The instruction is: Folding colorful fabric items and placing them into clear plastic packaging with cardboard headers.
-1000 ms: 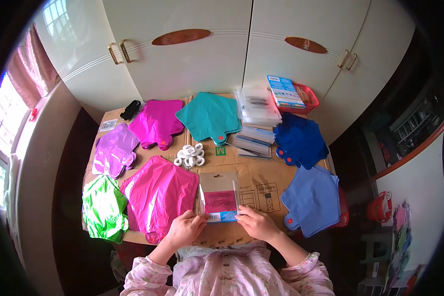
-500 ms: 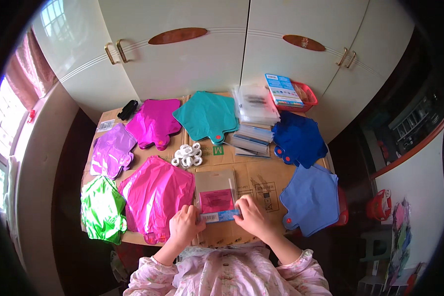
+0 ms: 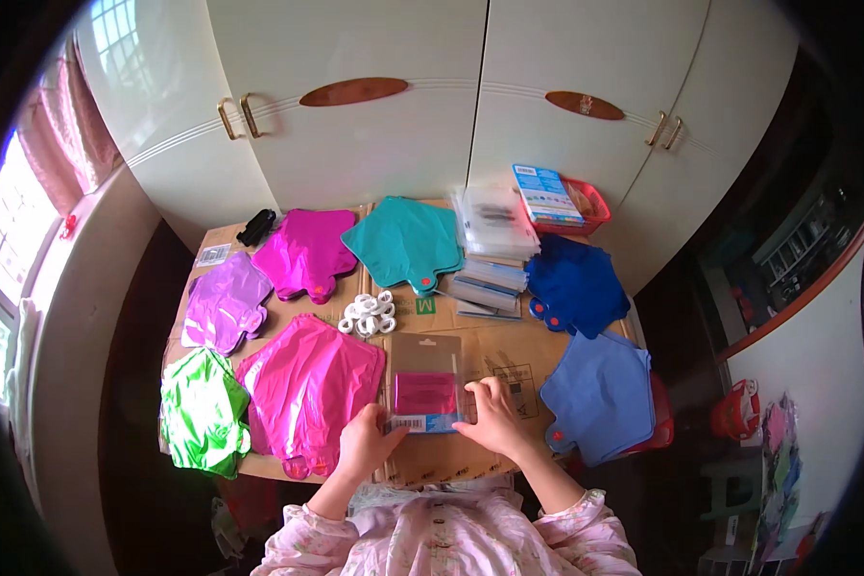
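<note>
A flat clear plastic packet lies on the cardboard in front of me, with a hang hole at its top. A pink panel shows inside it, and a blue and white card strip with a barcode runs along its lower edge. My left hand is at the lower left corner, fingers curled and thumb along the bottom edge. At the right edge, my right hand has bent fingers and its thumb near the lower corner. Parts of both grips are hidden.
Flat foil balloons surround the packet: pink, green, lilac, magenta, teal, dark blue and light blue. White rings, clear sleeves and a red basket stand farther back.
The whole view has shifted slightly, so the table sits lower in it. My hands stay at the packet's lower corners, with the right fingers and thumb somewhat farther apart.
</note>
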`<move>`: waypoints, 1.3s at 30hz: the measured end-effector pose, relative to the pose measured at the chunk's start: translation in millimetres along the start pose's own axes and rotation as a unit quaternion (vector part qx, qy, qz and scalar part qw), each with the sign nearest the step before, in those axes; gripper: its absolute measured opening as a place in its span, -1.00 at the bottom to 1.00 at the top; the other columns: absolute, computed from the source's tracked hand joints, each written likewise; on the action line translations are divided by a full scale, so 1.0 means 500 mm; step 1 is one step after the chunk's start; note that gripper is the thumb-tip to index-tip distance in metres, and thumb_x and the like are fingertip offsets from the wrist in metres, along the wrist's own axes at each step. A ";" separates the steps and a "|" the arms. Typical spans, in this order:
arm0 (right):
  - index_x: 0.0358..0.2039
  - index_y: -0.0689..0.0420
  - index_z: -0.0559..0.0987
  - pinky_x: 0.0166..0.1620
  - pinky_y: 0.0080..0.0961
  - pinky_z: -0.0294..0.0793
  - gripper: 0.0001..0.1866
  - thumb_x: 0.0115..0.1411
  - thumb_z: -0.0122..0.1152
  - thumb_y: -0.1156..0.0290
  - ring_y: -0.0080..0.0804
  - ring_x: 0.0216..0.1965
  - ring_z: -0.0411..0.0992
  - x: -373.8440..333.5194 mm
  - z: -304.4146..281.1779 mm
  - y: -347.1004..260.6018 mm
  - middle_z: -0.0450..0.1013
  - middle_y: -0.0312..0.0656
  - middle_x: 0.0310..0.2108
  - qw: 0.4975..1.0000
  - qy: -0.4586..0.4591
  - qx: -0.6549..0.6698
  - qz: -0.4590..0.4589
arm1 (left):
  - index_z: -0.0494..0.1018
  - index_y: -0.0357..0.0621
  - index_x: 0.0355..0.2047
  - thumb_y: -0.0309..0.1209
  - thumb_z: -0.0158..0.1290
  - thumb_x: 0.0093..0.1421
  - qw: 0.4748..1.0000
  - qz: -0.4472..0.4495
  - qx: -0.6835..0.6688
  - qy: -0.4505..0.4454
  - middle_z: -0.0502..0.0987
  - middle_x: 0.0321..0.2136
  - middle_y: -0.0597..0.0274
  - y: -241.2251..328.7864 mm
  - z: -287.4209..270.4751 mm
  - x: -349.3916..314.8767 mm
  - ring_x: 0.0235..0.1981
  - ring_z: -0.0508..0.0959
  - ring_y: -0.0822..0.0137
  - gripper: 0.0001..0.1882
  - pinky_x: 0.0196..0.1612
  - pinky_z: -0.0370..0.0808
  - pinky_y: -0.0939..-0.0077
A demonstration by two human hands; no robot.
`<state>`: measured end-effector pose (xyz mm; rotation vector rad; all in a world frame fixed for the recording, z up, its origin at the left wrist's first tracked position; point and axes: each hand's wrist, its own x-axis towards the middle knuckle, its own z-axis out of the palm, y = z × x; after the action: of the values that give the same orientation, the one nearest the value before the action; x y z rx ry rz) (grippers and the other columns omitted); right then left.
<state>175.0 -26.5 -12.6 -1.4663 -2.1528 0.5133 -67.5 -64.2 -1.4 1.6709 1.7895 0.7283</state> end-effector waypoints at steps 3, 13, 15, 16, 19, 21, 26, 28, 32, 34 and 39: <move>0.03 0.20 0.32 0.07 -0.25 0.33 -0.33 -0.06 0.45 0.34 -0.08 0.05 0.26 -0.004 0.010 0.006 0.23 0.02 -0.02 0.996 0.053 0.058 -0.050 | 0.42 -0.21 -0.31 -0.50 0.20 0.11 0.927 -0.034 -0.366 -0.073 0.51 -0.46 0.36 -0.049 0.019 0.002 -0.42 0.48 0.53 -0.81 -0.34 0.42 0.61; -0.44 0.17 0.49 -0.38 -0.69 0.45 -0.90 0.15 0.24 0.47 -0.66 -0.48 0.45 -0.047 -0.016 -0.017 0.48 -0.34 -0.52 0.814 -0.070 0.559 0.139 | 0.39 -0.22 -0.09 -0.59 0.09 0.19 0.814 -0.031 -0.553 -0.173 0.51 -0.21 0.35 0.011 -0.014 -0.016 -0.18 0.46 0.54 -0.73 -0.08 0.39 0.61; -0.46 0.16 0.48 -0.39 -0.70 0.43 -0.88 0.16 0.23 0.46 -0.68 -0.49 0.44 -0.053 -0.031 -0.035 0.47 -0.35 -0.53 0.824 -0.061 0.544 0.148 | 0.40 -0.22 -0.09 -0.56 0.10 0.21 0.825 -0.019 -0.546 -0.143 0.51 -0.23 0.36 0.017 -0.010 -0.015 -0.20 0.46 0.54 -0.74 -0.10 0.39 0.60; -0.47 0.16 0.47 -0.40 -0.71 0.43 -0.87 0.17 0.23 0.46 -0.69 -0.50 0.43 -0.054 -0.036 -0.043 0.47 -0.35 -0.53 0.829 -0.056 0.536 0.152 | 0.42 -0.21 -0.11 -0.54 0.10 0.21 0.832 -0.013 -0.544 -0.107 0.52 -0.26 0.37 0.025 -0.006 -0.013 -0.24 0.47 0.54 -0.77 -0.13 0.40 0.61; -0.46 0.16 0.46 -0.40 -0.72 0.40 -0.86 0.17 0.23 0.44 -0.70 -0.49 0.42 -0.068 -0.035 -0.041 0.47 -0.35 -0.52 0.835 -0.117 0.520 0.136 | 0.47 -0.21 -0.20 -0.49 0.11 0.22 0.830 -0.003 -0.558 -0.014 0.52 -0.38 0.39 0.023 0.008 0.007 -0.34 0.47 0.56 -0.85 -0.22 0.41 0.62; -0.43 0.16 0.46 -0.34 -0.71 0.39 -0.86 0.19 0.23 0.43 -0.70 -0.43 0.40 -0.072 -0.040 -0.049 0.47 -0.35 -0.48 0.816 -0.130 0.550 0.124 | 0.50 -0.22 -0.26 -0.46 0.12 0.22 0.811 -0.019 -0.585 0.010 0.53 -0.45 0.39 0.018 0.012 0.014 -0.40 0.48 0.57 -0.89 -0.28 0.43 0.62; -0.40 0.15 0.47 -0.27 -0.69 0.37 -0.88 0.23 0.20 0.43 -0.69 -0.38 0.38 -0.083 -0.037 -0.032 0.46 -0.37 -0.44 0.795 -0.121 0.588 0.094 | 0.51 -0.26 -0.27 -0.40 0.10 0.24 0.726 -0.098 -0.678 -0.054 0.58 -0.41 0.30 0.049 -0.007 0.017 -0.40 0.53 0.51 -0.84 -0.30 0.49 0.58; -0.39 0.15 0.47 -0.26 -0.68 0.39 -0.90 0.24 0.19 0.44 -0.67 -0.38 0.40 -0.087 -0.029 -0.031 0.47 -0.36 -0.44 0.783 -0.118 0.603 0.092 | 0.52 -0.26 -0.24 -0.38 0.08 0.24 0.712 -0.094 -0.690 -0.084 0.59 -0.37 0.25 0.058 -0.015 0.013 -0.37 0.56 0.47 -0.81 -0.26 0.52 0.54; -0.36 0.17 0.49 -0.22 -0.66 0.44 -0.92 0.25 0.18 0.46 -0.63 -0.36 0.44 -0.091 -0.025 -0.029 0.49 -0.34 -0.42 0.758 -0.111 0.638 0.084 | 0.50 -0.29 -0.14 -0.36 0.07 0.23 0.680 -0.084 -0.719 -0.116 0.61 -0.25 0.13 0.042 -0.009 0.017 -0.29 0.62 0.31 -0.73 -0.16 0.58 0.41; -0.37 0.17 0.51 -0.20 -0.64 0.46 -0.92 0.25 0.18 0.45 -0.62 -0.35 0.46 -0.094 -0.027 -0.027 0.50 -0.33 -0.42 0.769 -0.105 0.624 0.091 | 0.50 -0.28 -0.19 -0.33 0.06 0.26 0.690 -0.075 -0.713 -0.096 0.60 -0.31 0.19 0.055 -0.012 0.020 -0.29 0.61 0.36 -0.75 -0.18 0.57 0.43; -0.36 0.17 0.55 -0.18 -0.62 0.48 -0.88 0.26 0.18 0.40 -0.60 -0.34 0.47 -0.099 -0.028 -0.031 0.52 -0.32 -0.42 0.775 -0.073 0.620 0.097 | 0.50 -0.24 -0.26 -0.31 0.00 0.32 0.723 -0.057 -0.687 -0.047 0.60 -0.34 0.24 0.057 -0.003 0.025 -0.32 0.57 0.45 -0.77 -0.20 0.52 0.53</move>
<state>186.8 -77.5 -1.5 -0.8145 -1.1388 1.7268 -49.9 -50.1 20.0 0.5105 0.7153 1.3705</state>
